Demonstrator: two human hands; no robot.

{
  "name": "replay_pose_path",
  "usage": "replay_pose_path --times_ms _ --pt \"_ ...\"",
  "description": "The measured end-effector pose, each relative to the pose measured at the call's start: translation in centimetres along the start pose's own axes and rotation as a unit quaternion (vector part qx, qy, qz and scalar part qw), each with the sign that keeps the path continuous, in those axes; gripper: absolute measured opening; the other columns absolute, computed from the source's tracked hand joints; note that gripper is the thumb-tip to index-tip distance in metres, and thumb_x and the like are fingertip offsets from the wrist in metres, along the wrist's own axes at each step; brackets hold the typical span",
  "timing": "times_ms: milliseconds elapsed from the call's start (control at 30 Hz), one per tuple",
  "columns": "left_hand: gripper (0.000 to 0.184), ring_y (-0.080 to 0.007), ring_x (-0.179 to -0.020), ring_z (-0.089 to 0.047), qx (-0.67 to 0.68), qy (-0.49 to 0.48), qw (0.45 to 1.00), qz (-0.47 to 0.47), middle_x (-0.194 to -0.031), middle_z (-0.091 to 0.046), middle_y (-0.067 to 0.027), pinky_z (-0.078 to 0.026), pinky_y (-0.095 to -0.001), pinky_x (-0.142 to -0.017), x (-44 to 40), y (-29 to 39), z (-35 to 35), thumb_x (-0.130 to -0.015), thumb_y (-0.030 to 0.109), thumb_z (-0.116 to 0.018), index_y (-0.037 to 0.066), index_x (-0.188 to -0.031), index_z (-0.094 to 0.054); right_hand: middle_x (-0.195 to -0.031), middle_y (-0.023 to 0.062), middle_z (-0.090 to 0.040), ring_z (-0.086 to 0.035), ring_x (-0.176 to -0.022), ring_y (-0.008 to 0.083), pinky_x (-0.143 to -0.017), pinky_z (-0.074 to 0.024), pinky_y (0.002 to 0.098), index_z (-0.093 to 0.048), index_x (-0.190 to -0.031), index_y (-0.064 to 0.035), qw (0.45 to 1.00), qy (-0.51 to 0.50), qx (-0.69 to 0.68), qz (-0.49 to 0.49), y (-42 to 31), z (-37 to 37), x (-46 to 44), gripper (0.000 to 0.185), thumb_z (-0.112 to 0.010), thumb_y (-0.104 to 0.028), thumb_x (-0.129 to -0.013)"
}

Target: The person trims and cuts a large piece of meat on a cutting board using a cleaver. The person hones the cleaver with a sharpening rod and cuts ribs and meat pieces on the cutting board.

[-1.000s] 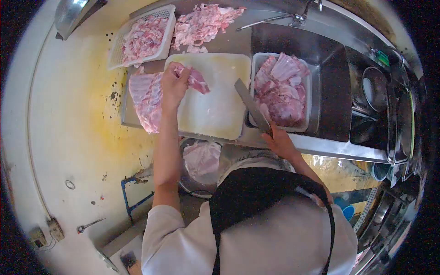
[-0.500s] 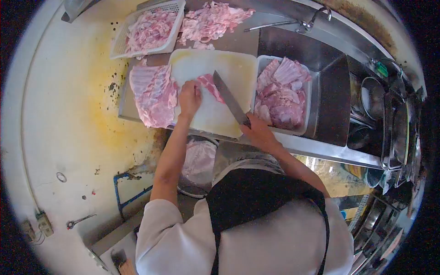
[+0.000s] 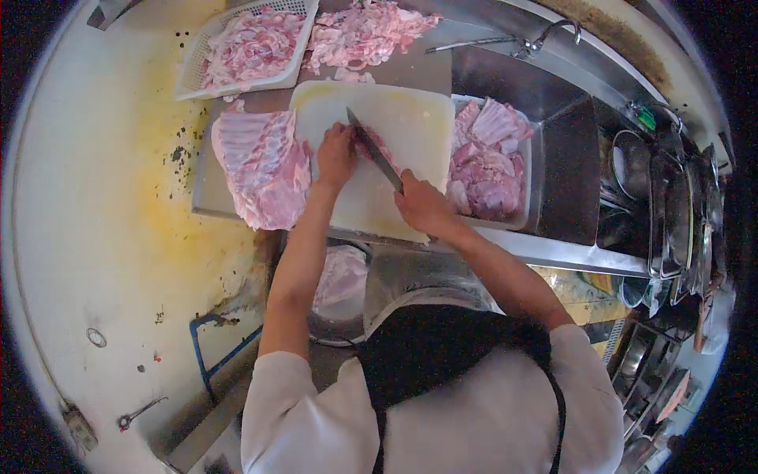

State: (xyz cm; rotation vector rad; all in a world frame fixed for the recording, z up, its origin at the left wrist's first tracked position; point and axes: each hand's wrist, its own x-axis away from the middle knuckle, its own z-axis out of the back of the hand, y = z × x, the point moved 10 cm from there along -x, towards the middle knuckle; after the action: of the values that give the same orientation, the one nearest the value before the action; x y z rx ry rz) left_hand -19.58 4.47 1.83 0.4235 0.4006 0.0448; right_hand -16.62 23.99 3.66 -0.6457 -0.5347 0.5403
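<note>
My right hand (image 3: 426,205) grips a long kitchen knife (image 3: 377,156) by its handle. The blade slants across the white cutting board (image 3: 418,126), its tip pointing away to the upper left. Along the blade lies a narrow strip of raw meat (image 3: 377,142), partly covered by it. With curled fingers, my left hand (image 3: 337,154) holds the strip's left end close to the blade; the fingertips are mostly hidden. Left of the board rests a large rib slab (image 3: 260,162). To the right, a white tub (image 3: 527,158) contains several raw meat pieces (image 3: 488,170).
A white perforated basket (image 3: 189,79) of meat trimmings stands at the back left, beside a loose pile of trimmings (image 3: 367,35). A faucet (image 3: 545,39) overhangs the sink (image 3: 564,158) on the right. Below the counter edge sits a metal bowl (image 3: 341,276) with pale contents.
The knife has moved left and away from me, from the strip's right side onto the strip beside my left hand. My right hand moved forward with it; my left hand shifted slightly away from me.
</note>
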Motion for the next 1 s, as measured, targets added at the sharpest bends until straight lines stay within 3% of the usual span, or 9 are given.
replay_pose_path --times_ms 133,267,400,467,567,667,800,900,1000 --pt "0.024 -0.0359 -0.091 -0.056 0.019 -0.007 1.0 0.003 -0.093 -0.059 -0.0115 -0.049 -0.0464 -0.076 0.3 0.3 -0.1 -0.07 0.004 -0.062 0.009 -0.094 -0.062 -0.093 0.0285 -0.066 -0.066 -0.087 0.0462 -0.081 -0.0511 0.0581 -0.042 -0.13 0.0017 0.999 -0.016 0.035 -0.02 -3.1 -0.2 -5.4 0.04 -0.046 -0.018 -0.095" --pt "0.019 -0.0371 -0.09 -0.057 0.05 0.032 0.998 0.011 -0.09 -0.06 -0.0132 -0.047 -0.048 -0.078 0.3 2.2 2.5 -0.071 0.009 -0.062 0.007 -0.09 -0.061 -0.102 0.0292 -0.066 -0.065 -0.093 0.046 -0.082 -0.0519 0.0565 -0.036 -0.138 0.0009 0.998 0.024 0.011 0.051 -5.5 -0.4 -7.9 0.045 -0.04 -0.017 -0.096" --pt "0.016 -0.0386 -0.091 -0.057 0.007 0.021 0.999 0.029 -0.091 -0.059 -0.0166 -0.047 -0.0487 -0.079 0.5 -0.8 -0.2 -0.075 0.01 -0.062 0.004 -0.089 -0.06 -0.106 0.0285 -0.064 -0.064 -0.099 0.0458 -0.082 -0.0509 0.0573 -0.038 -0.137 -0.0023 0.988 -0.086 0.054 -0.114 -1.9 -0.9 -3.4 0.044 -0.045 -0.018 -0.096" --pt "0.015 -0.0392 -0.091 -0.058 0.024 0.013 0.996 0.085 -0.091 -0.059 -0.0185 -0.047 -0.0483 -0.08 0.6 -1.1 0.5 -0.077 0.01 -0.062 0.002 -0.088 -0.059 -0.104 0.0301 -0.064 -0.064 -0.097 0.0476 -0.081 -0.05 0.0585 -0.04 -0.132 -0.0007 0.987 -0.108 0.105 -0.048 0.0 -0.9 1.5 0.043 -0.048 -0.02 -0.095" --pt "0.011 -0.039 -0.089 -0.058 0.038 0.1 0.99 0.096 -0.092 -0.058 -0.019 -0.048 -0.0489 -0.078 0.1 -1.6 1.9 -0.078 0.009 -0.061 0.002 -0.086 -0.058 -0.102 0.0307 -0.064 -0.063 -0.097 0.0479 -0.081 -0.0497 0.0578 -0.039 -0.133 0.0002 0.983 -0.11 0.094 -0.114 4.4 -0.3 8.3 0.047 -0.052 -0.023 -0.095" --pt "0.008 -0.0373 -0.088 -0.059 0.048 0.034 0.998 0.003 -0.092 -0.058 -0.0168 -0.049 -0.0492 -0.076 0.1 0.1 -0.4 -0.079 0.01 -0.061 0.004 -0.083 -0.057 -0.101 0.0283 -0.065 -0.063 -0.097 0.0464 -0.082 -0.05 0.0553 -0.043 -0.129 -0.0002 0.978 -0.122 0.064 -0.156 5.4 1.7 14.6 0.043 -0.054 -0.025 -0.095" --pt "0.007 -0.036 -0.088 -0.06 0.077 -0.052 0.996 -0.009 -0.091 -0.059 -0.0135 -0.049 -0.0494 -0.073 3.3 4.8 -1.3 -0.079 0.012 -0.061 0.008 -0.08 -0.055 -0.1 0.0274 -0.065 -0.063 -0.098 0.0458 -0.083 -0.0495 0.0523 -0.049 -0.122 0.0007 0.988 -0.101 -0.028 -0.115 8.0 3.4 17.8 0.039 -0.057 -0.026 -0.096" --pt "0.01 -0.0362 -0.081 -0.06 0.033 -0.097 0.995 0.011 -0.083 -0.057 -0.0137 -0.049 -0.0503 -0.068 6.4 8.8 -0.5 -0.076 0.01 -0.062 0.007 -0.079 -0.053 -0.099 0.0286 -0.064 -0.062 -0.097 0.0462 -0.083 -0.0481 0.0509 -0.05 -0.122 0.0012 0.975 -0.095 -0.112 -0.17 10.3 2.6 19.0 0.039 -0.06 -0.024 -0.095" --pt "0.013 -0.0341 -0.07 -0.06 0.061 -0.132 0.989 -0.035 -0.079 -0.06 -0.0136 -0.049 -0.0465 -0.065 9.5 10.7 -1.1 -0.076 0.01 -0.063 0.005 -0.086 -0.056 -0.094 0.0281 -0.064 -0.062 -0.092 0.0467 -0.081 -0.0475 0.0503 -0.051 -0.115 0.0008 0.981 -0.01 -0.13 -0.141 11.2 2.4 18.7 0.033 -0.061 -0.022 -0.094"
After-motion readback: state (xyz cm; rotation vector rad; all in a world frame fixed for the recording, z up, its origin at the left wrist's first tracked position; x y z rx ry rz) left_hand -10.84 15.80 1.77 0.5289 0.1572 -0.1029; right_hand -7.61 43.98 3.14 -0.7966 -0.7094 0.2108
